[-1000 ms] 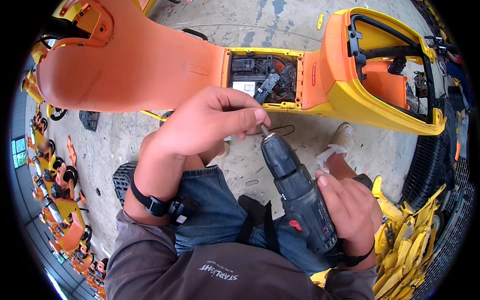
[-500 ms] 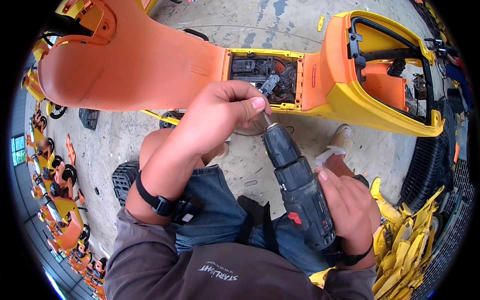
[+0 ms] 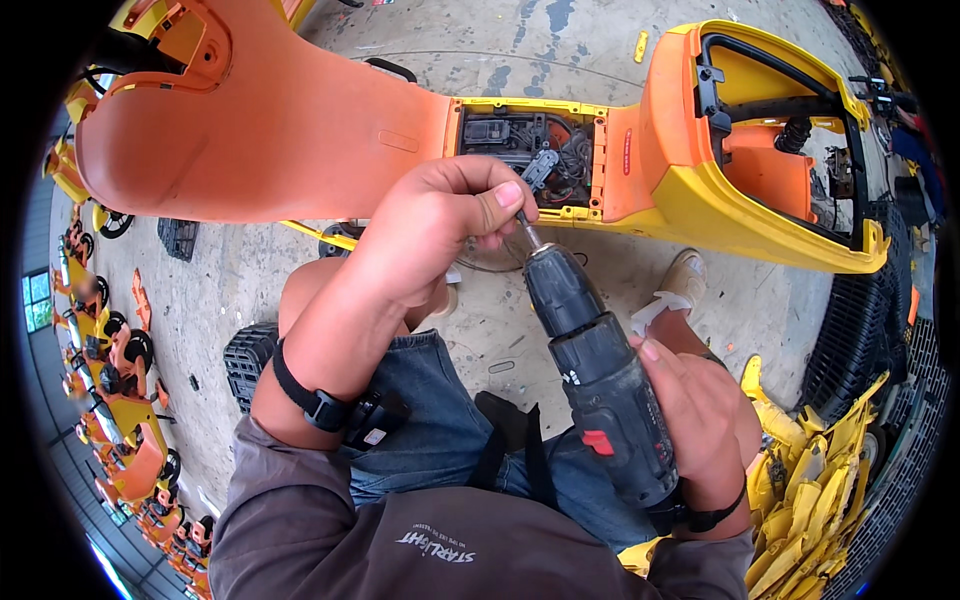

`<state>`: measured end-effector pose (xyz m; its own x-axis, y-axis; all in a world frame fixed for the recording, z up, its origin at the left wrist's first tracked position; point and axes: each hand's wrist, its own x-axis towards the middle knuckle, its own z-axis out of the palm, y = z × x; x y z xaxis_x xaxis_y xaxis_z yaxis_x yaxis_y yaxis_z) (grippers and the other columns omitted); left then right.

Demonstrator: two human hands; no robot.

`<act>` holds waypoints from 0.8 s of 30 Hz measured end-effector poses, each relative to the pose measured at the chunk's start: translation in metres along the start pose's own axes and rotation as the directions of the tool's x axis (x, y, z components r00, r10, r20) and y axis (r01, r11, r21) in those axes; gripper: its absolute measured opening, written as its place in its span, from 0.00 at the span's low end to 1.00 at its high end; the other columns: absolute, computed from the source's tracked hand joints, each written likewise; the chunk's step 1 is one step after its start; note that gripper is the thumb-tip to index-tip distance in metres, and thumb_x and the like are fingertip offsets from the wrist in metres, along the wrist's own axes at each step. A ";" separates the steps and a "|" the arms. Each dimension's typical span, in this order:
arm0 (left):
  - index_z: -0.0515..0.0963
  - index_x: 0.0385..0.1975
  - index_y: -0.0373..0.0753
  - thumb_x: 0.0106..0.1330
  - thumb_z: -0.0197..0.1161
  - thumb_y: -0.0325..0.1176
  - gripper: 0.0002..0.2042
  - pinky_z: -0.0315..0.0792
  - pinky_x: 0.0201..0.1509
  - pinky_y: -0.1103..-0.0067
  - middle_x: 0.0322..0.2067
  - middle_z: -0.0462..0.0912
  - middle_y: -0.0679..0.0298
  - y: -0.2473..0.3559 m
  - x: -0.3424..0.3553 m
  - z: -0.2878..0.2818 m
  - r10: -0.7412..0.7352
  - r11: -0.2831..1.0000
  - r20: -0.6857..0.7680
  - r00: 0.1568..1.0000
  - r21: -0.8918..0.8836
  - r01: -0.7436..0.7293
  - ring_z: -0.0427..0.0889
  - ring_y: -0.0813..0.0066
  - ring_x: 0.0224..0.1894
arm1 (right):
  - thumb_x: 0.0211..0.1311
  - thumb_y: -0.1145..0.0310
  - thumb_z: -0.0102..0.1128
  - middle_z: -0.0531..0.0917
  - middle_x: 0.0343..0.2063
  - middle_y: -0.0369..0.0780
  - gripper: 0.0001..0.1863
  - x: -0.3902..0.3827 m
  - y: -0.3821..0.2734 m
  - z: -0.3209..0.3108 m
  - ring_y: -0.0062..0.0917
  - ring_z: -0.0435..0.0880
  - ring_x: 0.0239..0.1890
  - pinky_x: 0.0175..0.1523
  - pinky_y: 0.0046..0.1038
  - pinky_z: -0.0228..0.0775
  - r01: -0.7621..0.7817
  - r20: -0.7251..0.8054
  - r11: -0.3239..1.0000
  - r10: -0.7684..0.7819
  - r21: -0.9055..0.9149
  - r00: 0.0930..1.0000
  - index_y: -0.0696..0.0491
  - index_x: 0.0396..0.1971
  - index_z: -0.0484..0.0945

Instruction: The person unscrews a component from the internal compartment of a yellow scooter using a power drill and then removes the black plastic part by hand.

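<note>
Pinching the bit [image 3: 532, 236] at its tip, the left hand [image 3: 445, 225] faces the right hand [image 3: 698, 410], which clasps the drill [image 3: 595, 360] before the near edge of the scooter body [image 3: 410, 125]. Seating or checking the bit seems underway; the next move calls for keeping both aligned.

left grip [image 3: 450, 215] pinching bit [image 3: 532, 235]; right grip [image 3: 700, 415] holding black drill [image 3: 600, 380]

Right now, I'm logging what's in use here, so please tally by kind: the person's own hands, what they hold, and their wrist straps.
Hands: 2 (left hand, right hand)
Drill: 1
Metal bit: 1
Wrist straps: 2 (left wrist strap, right wrist strap)
Total: 6
</note>
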<state>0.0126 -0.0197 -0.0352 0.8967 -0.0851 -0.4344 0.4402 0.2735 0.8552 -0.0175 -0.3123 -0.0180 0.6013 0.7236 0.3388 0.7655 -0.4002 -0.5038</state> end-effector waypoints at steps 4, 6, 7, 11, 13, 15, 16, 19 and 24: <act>0.79 0.32 0.35 0.70 0.57 0.30 0.07 0.66 0.36 0.86 0.28 0.76 0.69 -0.002 0.001 0.000 0.014 1.000 -0.006 1.000 0.005 -0.014 0.69 0.83 0.30 | 0.48 0.74 0.65 0.84 0.41 0.51 0.27 0.000 0.000 0.002 0.29 0.81 0.24 0.28 0.27 0.71 0.001 -0.017 1.000 -0.001 0.010 1.000 0.65 0.51 0.77; 0.80 0.31 0.35 0.69 0.57 0.29 0.07 0.65 0.38 0.84 0.28 0.78 0.69 -0.001 0.000 0.000 0.009 1.000 -0.014 1.000 -0.017 -0.010 0.68 0.83 0.30 | 0.48 0.73 0.65 0.84 0.41 0.51 0.27 0.000 0.000 0.002 0.30 0.81 0.24 0.29 0.27 0.72 -0.005 -0.010 1.000 0.005 0.014 1.000 0.65 0.52 0.76; 0.80 0.30 0.35 0.69 0.57 0.29 0.07 0.64 0.39 0.83 0.28 0.79 0.69 0.000 0.000 0.000 0.008 1.000 -0.019 1.000 -0.027 -0.008 0.68 0.83 0.30 | 0.49 0.73 0.65 0.84 0.41 0.51 0.27 0.000 0.000 0.002 0.30 0.81 0.24 0.29 0.27 0.72 -0.007 -0.008 1.000 0.007 0.016 1.000 0.65 0.52 0.76; 0.80 0.30 0.35 0.69 0.56 0.29 0.08 0.64 0.38 0.83 0.27 0.77 0.69 0.000 0.001 0.000 0.027 0.999 -0.031 0.999 -0.018 -0.027 0.67 0.83 0.30 | 0.49 0.72 0.65 0.84 0.42 0.51 0.29 0.000 0.000 0.003 0.30 0.81 0.24 0.29 0.28 0.72 -0.007 -0.008 1.000 0.007 0.028 1.000 0.65 0.54 0.75; 0.80 0.30 0.35 0.69 0.57 0.29 0.08 0.64 0.38 0.83 0.27 0.77 0.70 0.000 0.001 0.000 0.037 0.999 -0.037 0.999 -0.008 -0.038 0.67 0.83 0.30 | 0.49 0.72 0.65 0.84 0.43 0.51 0.29 -0.001 0.001 0.003 0.30 0.80 0.24 0.29 0.28 0.72 -0.006 -0.005 0.999 0.006 0.034 1.000 0.65 0.55 0.74; 0.80 0.30 0.35 0.69 0.57 0.29 0.08 0.64 0.38 0.83 0.27 0.77 0.70 0.000 0.000 -0.002 0.041 0.999 -0.036 0.999 -0.008 -0.041 0.67 0.83 0.30 | 0.50 0.71 0.65 0.84 0.42 0.51 0.29 -0.001 0.001 0.004 0.31 0.81 0.25 0.30 0.28 0.73 -0.006 -0.005 0.999 0.006 0.032 1.000 0.64 0.55 0.74; 0.80 0.30 0.35 0.69 0.57 0.29 0.08 0.64 0.38 0.83 0.27 0.77 0.70 -0.001 0.001 -0.002 0.042 0.999 -0.035 0.998 -0.007 -0.043 0.67 0.83 0.30 | 0.50 0.71 0.66 0.85 0.42 0.50 0.30 -0.001 0.001 0.004 0.31 0.82 0.25 0.30 0.28 0.73 -0.007 -0.004 0.999 0.007 0.031 1.000 0.64 0.55 0.74; 0.81 0.31 0.36 0.69 0.57 0.29 0.07 0.64 0.38 0.83 0.27 0.76 0.70 -0.001 0.002 -0.004 0.059 0.998 -0.028 0.998 0.002 -0.059 0.67 0.83 0.30 | 0.49 0.69 0.68 0.85 0.39 0.49 0.31 0.003 -0.002 -0.001 0.32 0.84 0.27 0.32 0.29 0.74 -0.075 0.030 0.992 0.072 0.101 0.997 0.63 0.56 0.74; 0.80 0.35 0.33 0.72 0.57 0.31 0.08 0.67 0.40 0.84 0.30 0.77 0.68 0.002 0.001 -0.003 0.256 0.940 0.023 0.966 0.227 -0.254 0.72 0.82 0.33 | 0.47 0.67 0.72 0.86 0.35 0.44 0.32 -0.010 0.000 0.003 0.34 0.85 0.29 0.37 0.28 0.76 -0.377 0.153 0.877 0.346 0.298 0.925 0.60 0.55 0.75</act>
<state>0.0138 -0.0162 -0.0351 0.9803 -0.0341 -0.1944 0.1962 0.0614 0.9786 -0.0243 -0.3176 -0.0237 0.7866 0.6172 0.0173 0.3759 -0.4565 -0.8064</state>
